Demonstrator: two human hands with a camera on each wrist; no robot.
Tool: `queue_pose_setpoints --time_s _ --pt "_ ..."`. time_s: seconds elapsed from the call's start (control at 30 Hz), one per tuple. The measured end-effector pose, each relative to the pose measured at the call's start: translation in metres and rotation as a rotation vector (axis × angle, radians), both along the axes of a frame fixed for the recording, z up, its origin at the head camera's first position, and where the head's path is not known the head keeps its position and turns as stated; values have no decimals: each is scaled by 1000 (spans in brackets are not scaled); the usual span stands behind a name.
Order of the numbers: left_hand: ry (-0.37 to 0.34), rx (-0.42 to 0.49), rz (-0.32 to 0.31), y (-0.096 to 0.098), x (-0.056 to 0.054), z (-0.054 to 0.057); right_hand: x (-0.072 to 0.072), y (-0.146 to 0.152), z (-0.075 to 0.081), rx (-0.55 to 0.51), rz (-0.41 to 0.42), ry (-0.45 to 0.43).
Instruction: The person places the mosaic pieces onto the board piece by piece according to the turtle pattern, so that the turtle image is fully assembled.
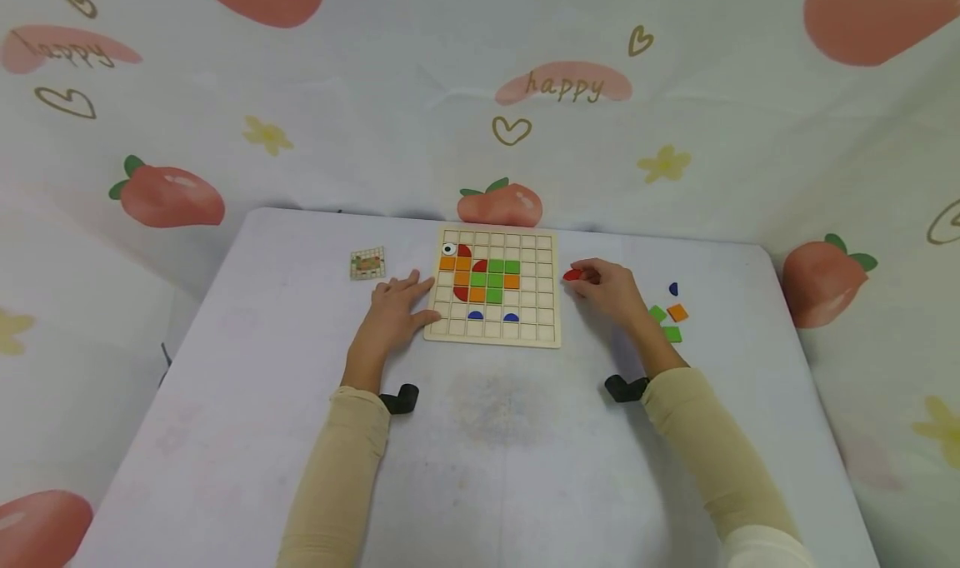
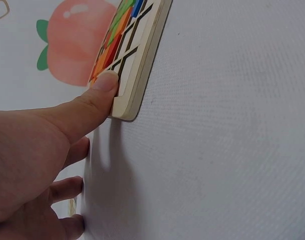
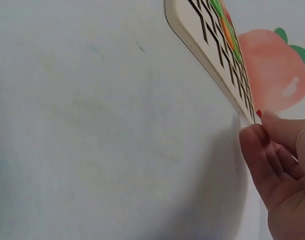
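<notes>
A square wooden grid board (image 1: 540,332) lies mid-table, with orange, green, red and blue tiles and a white eye tile (image 1: 448,250) in its cells. My left hand (image 1: 392,311) is at its left side, thumb on the frame near the lower left corner and fingers spread on the table. In the left wrist view the thumb (image 2: 90,105) rests on the board's edge. My right hand (image 1: 611,289), just off the board's right edge, pinches a red tile (image 1: 573,275) between thumb and fingertips. Only a sliver of the red tile (image 3: 259,113) shows in the right wrist view.
A small pattern card (image 1: 367,263) lies left of the board. Right of the right hand are loose tiles: a blue half-circle (image 1: 673,289), an orange square (image 1: 677,312) and green ones (image 1: 672,334). A printed cloth (image 1: 420,151) hangs behind the white table (image 1: 495,468).
</notes>
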State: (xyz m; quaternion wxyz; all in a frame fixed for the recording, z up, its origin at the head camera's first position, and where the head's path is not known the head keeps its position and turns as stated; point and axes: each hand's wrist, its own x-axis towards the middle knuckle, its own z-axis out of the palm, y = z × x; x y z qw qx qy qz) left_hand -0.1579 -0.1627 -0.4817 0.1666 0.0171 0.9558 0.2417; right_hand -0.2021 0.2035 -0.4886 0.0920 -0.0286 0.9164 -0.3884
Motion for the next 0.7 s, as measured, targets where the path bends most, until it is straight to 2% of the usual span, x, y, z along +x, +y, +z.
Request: queue_pose_setpoints --time_s 0.23,0.47,0.7 --pt "-7 -12 -8 1 -1 0 -7 -24 -11 -54 -27 55" --pt "-4 -17 -13 1 -1 2 -16 -49 -16 -126 -37 50" --pt "-10 -18 -10 1 -2 1 -22 -63 -14 -60 -21 71"
